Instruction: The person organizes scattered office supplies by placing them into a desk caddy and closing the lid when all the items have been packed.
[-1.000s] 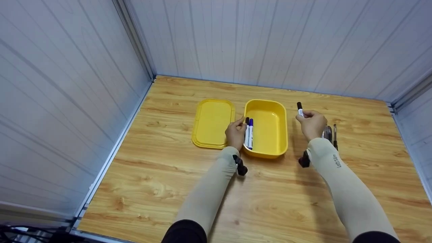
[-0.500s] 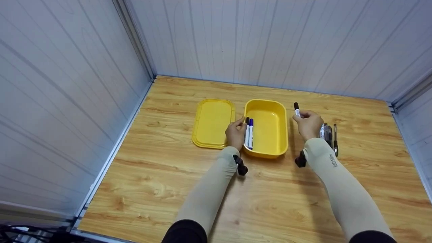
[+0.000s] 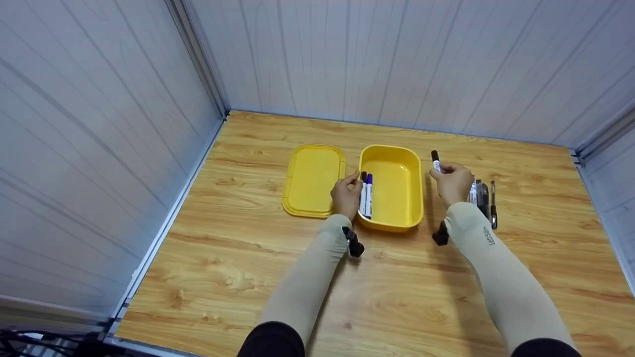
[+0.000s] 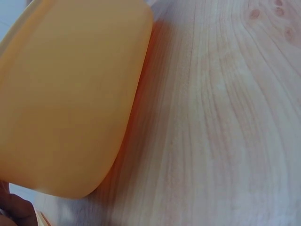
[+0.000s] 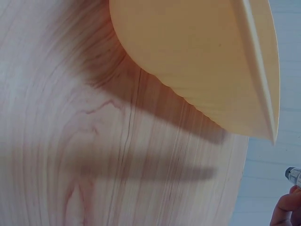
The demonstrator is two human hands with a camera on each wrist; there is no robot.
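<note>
A yellow plastic box (image 3: pixel 394 225) stands open-topped on the table, with two white markers inside along its left wall: a black-capped marker (image 3: pixel 363 196) and a blue-capped marker (image 3: pixel 368 198). My left hand (image 3: pixel 346 196) pinches the box's left rim. To the right of the box, my right hand (image 3: pixel 454 183) holds a white marker (image 3: pixel 435 161) between thumb and fingers, black cap pointing away from me, apart from the box. In the right wrist view, part of the right hand (image 5: pixel 288 209) shows at the lower right corner; the left wrist view has the box's outer wall (image 4: pixel 70 89).
A yellow lid (image 3: pixel 315 181) lies flat left of the box. Several pens (image 3: pixel 482 196) lie side by side just right of my right hand, partly hidden by it, with a slim pen (image 3: pixel 493 206) outermost. Panelled walls (image 3: pixel 317 59) border the wooden table (image 3: pixel 223 258).
My right hand has shifted slightly left with the marker, closer to the box, uncovering more of the pens beside it. My left hand has stayed at the box rim.
</note>
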